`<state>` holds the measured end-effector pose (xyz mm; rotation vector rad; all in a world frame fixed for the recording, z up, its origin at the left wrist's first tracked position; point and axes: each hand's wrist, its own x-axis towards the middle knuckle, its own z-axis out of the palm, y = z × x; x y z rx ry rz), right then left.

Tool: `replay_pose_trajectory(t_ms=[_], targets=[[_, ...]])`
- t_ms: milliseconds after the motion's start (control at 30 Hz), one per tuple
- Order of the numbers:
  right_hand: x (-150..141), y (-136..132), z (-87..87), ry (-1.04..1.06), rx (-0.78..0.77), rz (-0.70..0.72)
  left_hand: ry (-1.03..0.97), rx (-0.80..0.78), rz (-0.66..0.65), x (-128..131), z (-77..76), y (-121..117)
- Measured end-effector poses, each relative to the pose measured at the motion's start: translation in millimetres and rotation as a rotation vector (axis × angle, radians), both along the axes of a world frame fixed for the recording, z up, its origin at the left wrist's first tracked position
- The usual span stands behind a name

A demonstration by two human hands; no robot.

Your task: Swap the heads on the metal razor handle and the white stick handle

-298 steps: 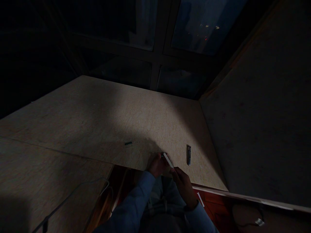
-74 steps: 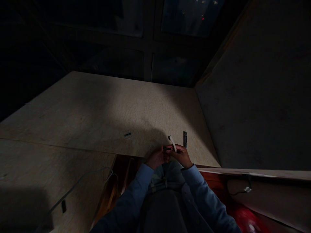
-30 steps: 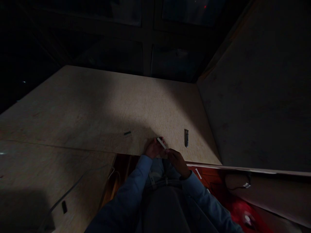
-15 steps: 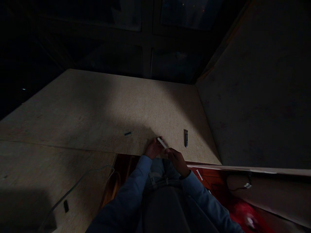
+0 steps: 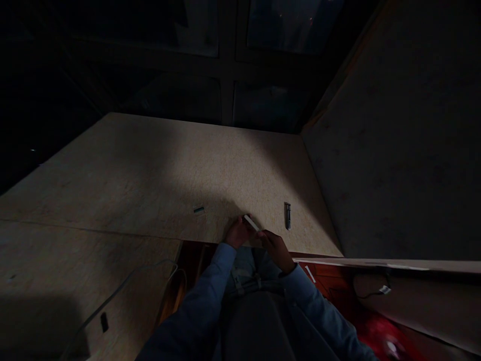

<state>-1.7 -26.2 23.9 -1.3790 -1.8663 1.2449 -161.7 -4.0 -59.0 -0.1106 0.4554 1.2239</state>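
A slim white stick [image 5: 251, 223] slants between my hands above the table's front edge. My right hand [image 5: 277, 249] pinches its near end between thumb and fingers. Close against the far end is my left hand [image 5: 236, 233], its fingers curled; the dim light hides what lies inside them. To the right of the hands, a small narrow metal tool [image 5: 287, 216] with a wider top lies on the table. A short dark strip [image 5: 199, 209] lies to the left of my left hand.
The pale tabletop [image 5: 210, 155] meets a panel [image 5: 394, 150] on the right and dark windows [image 5: 188, 95] behind. A cable [image 5: 116, 291] and a small black object [image 5: 104, 322] lie on the lower-left surface. A red item [image 5: 383, 333] is at lower right.
Both hands keep nearly the same pose around the white stick. The view has tilted slightly, so the scene sits a little lower.
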Motion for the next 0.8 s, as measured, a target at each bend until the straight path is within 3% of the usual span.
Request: replay_pose_trajectory(t_ms=[333,600,800], targets=[[1.2,3.6,0.1,0.000,0.020,-0.116,0.032,0.016,0.000,1.9,5.9,1.8],[-4.3,2.0,1.8,0.006,-0.019,0.044,0.033,0.020,-0.015,-1.3,6.5,-1.9],[1.0,8.0,1.1,-0.012,-0.001,-0.059,0.022,0.012,-0.025,1.4,6.0,1.3]])
